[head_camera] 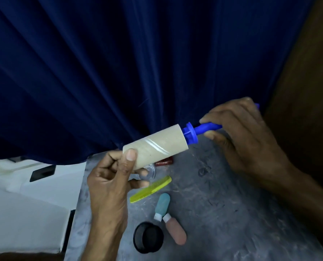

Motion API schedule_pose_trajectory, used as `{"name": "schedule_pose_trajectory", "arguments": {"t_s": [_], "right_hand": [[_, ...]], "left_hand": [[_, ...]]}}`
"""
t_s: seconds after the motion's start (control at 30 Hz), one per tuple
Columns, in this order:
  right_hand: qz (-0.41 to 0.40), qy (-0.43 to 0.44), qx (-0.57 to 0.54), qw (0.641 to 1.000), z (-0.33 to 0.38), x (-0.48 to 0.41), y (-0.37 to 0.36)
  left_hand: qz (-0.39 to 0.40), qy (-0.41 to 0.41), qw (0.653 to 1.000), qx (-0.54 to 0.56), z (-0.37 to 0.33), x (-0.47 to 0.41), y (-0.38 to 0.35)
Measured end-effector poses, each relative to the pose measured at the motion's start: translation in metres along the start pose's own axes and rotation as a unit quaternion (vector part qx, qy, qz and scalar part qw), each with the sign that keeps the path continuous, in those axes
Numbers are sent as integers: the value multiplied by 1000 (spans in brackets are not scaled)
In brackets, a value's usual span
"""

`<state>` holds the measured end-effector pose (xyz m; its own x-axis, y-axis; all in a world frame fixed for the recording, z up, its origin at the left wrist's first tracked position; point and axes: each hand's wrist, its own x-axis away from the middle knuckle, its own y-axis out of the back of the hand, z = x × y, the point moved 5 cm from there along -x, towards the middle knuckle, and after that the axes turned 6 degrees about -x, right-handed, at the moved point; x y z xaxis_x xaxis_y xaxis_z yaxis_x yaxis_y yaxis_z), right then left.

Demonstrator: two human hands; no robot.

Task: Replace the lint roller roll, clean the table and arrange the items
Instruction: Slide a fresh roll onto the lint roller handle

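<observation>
Hands (109, 183) (245, 136) hold lint roller (156, 146) above table (222, 204).

Dark blue pleated curtain (138, 68) behind a mottled grey table (232, 213).

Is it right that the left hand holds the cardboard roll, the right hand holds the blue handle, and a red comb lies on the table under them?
Not quite. The comb is yellow-green, not red, as the head view shows. The rest holds: the left hand holds the cardboard roll, the right hand holds the blue handle, and the comb lies on the table under them.
</observation>
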<state>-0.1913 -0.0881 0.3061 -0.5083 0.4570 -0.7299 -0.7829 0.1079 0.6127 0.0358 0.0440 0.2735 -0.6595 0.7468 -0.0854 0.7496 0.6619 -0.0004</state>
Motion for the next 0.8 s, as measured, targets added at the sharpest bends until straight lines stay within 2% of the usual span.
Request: {"name": "schedule_pose_trajectory", "arguments": {"t_s": [0.2, 0.37, 0.47, 0.57, 0.63, 0.67, 0.7, 0.8], "right_hand": [[-4, 27, 11, 1000, 5, -9, -6], [-11, 11, 8, 1000, 6, -14, -2], [16, -15, -18, 1000, 4, -15, 5], [54, -58, -76, 994, -4, -14, 10], [72, -77, -99, 989, -9, -12, 12], [81, -81, -103, 988, -11, -11, 12], [87, -83, -103, 987, -13, -10, 11], [89, -91, -102, 987, -21, -5, 7]], "left_hand": [[13, -18, 1000, 0, -14, -6, -2], [38, -49, 998, -9, -27, -9, -10], [49, -100, 993, -37, -35, -10, -11], [73, -205, 972, -92, -40, -7, -12], [88, -305, 938, -140, -42, -5, -14], [82, -363, 911, -180, -43, -3, -16], [66, -423, 874, -229, -44, -1, -17], [8, -575, 738, -354, -33, 8, -23]]}}
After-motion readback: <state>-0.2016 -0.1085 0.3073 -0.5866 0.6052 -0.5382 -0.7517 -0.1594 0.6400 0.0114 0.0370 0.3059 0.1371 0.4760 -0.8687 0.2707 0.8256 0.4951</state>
